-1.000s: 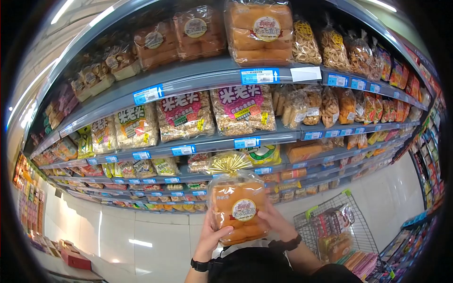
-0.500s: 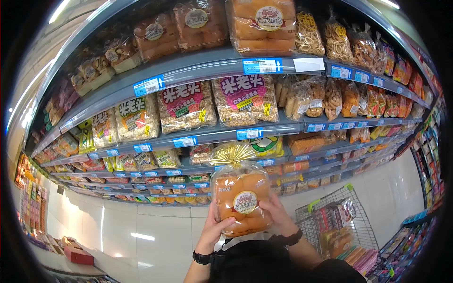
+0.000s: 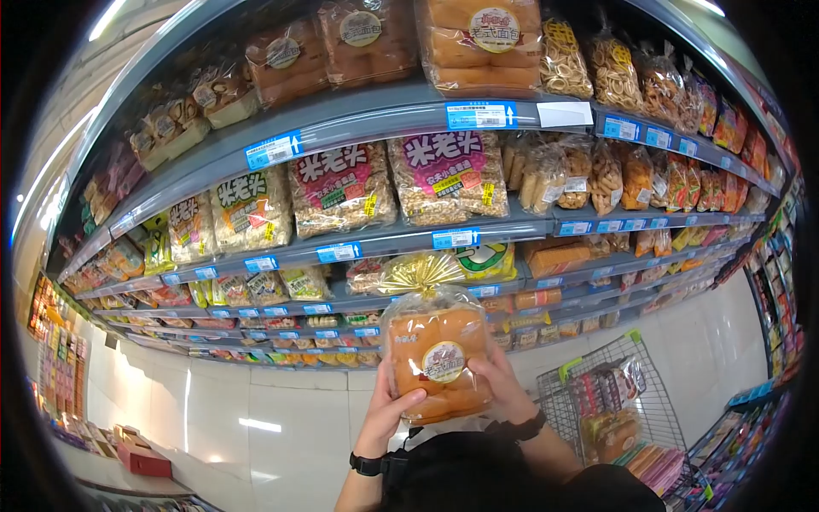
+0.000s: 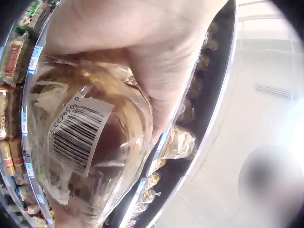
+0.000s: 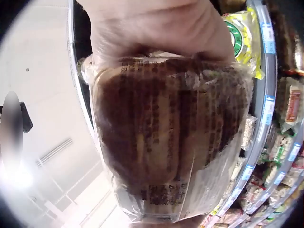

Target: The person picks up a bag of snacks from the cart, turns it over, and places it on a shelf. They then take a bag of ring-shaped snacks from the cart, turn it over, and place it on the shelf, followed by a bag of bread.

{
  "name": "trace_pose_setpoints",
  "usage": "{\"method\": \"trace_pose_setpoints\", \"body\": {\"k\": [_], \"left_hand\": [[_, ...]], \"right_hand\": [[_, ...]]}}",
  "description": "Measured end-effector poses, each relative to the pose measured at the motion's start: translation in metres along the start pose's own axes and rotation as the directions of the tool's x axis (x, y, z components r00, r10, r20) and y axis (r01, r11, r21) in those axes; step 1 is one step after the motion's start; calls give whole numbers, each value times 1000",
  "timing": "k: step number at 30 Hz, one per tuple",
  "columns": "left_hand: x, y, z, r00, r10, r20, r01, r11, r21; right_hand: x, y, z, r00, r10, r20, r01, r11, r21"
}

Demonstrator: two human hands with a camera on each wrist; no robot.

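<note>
A clear bag of bread rolls [image 3: 439, 341] with a round label and a gathered gold top is held upright before the shelves. My left hand [image 3: 390, 411] grips its lower left side, thumb across the front. The right hand [image 3: 502, 388] holds the lower right side, its thumb beside the label. In the left wrist view, a barcode sticker [image 4: 80, 133] shows on the bag's underside beneath the left hand [image 4: 128, 38]. Printed lines and a square code [image 5: 164, 194] cover the wrapping near the right hand [image 5: 156, 28].
Shelves ahead carry more bagged bread [image 3: 482, 47], puffed-rice bags [image 3: 448, 175] and snack packs. A wire shopping cart [image 3: 559, 401] with packaged goods stands at the lower right. A red box [image 3: 143, 461] sits at the lower left.
The bread bag has risen slightly in the head view, both hands keeping their hold. The shelves have shifted a little as the head view moved.
</note>
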State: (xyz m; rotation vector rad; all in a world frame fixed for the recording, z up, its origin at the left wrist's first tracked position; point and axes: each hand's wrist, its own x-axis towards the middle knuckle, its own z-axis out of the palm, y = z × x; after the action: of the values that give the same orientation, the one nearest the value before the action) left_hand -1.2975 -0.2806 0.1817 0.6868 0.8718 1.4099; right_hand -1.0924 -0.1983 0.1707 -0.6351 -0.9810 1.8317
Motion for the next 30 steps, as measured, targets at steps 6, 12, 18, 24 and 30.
{"method": "trace_pose_setpoints", "body": {"k": [6, 12, 18, 24, 30], "left_hand": [[2, -1, 10, 954, 226, -198, -84, 834, 545], [11, -19, -1, 919, 352, -176, -258, 877, 405], [6, -32, -12, 967, 245, -65, -228, 954, 195], [3, -36, 6, 994, 91, -61, -92, 996, -5], [8, -39, 6, 936, 351, 39, -346, 889, 299]], "right_hand": [[2, -13, 18, 991, -59, -124, 27, 969, -244], [2, -3, 14, 990, -96, -103, 67, 964, -257], [16, 17, -13, 1000, 4, -23, -6, 995, -100], [7, 31, -11, 991, 129, -17, -130, 991, -40], [-9, -2, 25, 985, 163, 56, -166, 985, 49]]}}
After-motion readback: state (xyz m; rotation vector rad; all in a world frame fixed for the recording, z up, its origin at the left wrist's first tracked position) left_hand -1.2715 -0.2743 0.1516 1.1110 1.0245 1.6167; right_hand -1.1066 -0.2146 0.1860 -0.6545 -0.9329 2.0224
